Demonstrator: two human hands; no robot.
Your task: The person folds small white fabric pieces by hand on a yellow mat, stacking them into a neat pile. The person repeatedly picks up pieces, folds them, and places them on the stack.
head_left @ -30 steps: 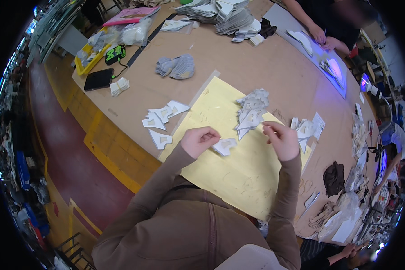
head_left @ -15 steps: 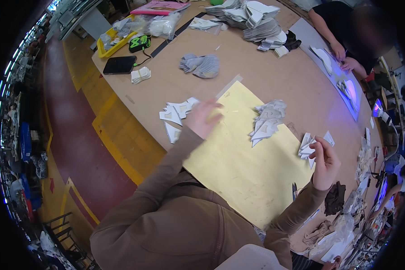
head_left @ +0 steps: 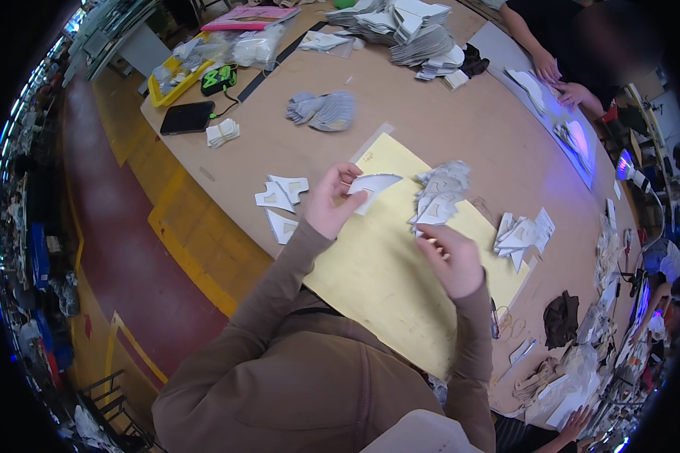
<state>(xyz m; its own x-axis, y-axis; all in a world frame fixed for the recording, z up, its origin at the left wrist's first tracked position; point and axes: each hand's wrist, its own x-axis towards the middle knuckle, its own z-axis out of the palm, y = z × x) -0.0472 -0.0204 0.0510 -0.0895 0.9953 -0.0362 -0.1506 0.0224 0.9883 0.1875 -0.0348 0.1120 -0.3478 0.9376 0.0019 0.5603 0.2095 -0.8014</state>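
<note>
1. the left hand [head_left: 331, 202] is raised over the near-left edge of the yellow sheet [head_left: 385, 279], fingers closed in a pinch on a white curved cut piece [head_left: 372, 186], which sticks out to the right of the fingertips, tilted and clear of the table.
2. the right hand [head_left: 452, 260] sits over the middle of the yellow sheet, fingers curled with the tips meeting at the near edge of the grey-white pile of cut pieces [head_left: 438, 198]; whether it grips a piece there cannot be told.
3. that pile lies on the far-right part of the yellow sheet, just right of the held piece and apart from it.
4. the yellow sheet lies flat on the brown worktable [head_left: 431, 113], one corner pointing far, under a clear strip.
5. left of the left hand, on the bare table, lie three white wedge-shaped pieces [head_left: 279, 202], close together near the table's left edge.
6. right of the sheet lies another cluster of white cut pieces [head_left: 521, 234], well apart from the right hand.
7. farther off on the table: a grey fabric bundle [head_left: 323, 110], a small stack of white slips [head_left: 223, 133], a black phone [head_left: 187, 117], a yellow tray [head_left: 175, 75], and a tall heap of grey-white stacked pieces [head_left: 404, 26] at the far edge.
8. at the far right another person's hands [head_left: 559, 83] rest by a lit panel [head_left: 574, 140].
9. near right, a dark cloth scrap [head_left: 561, 318] lies on the table.
</note>
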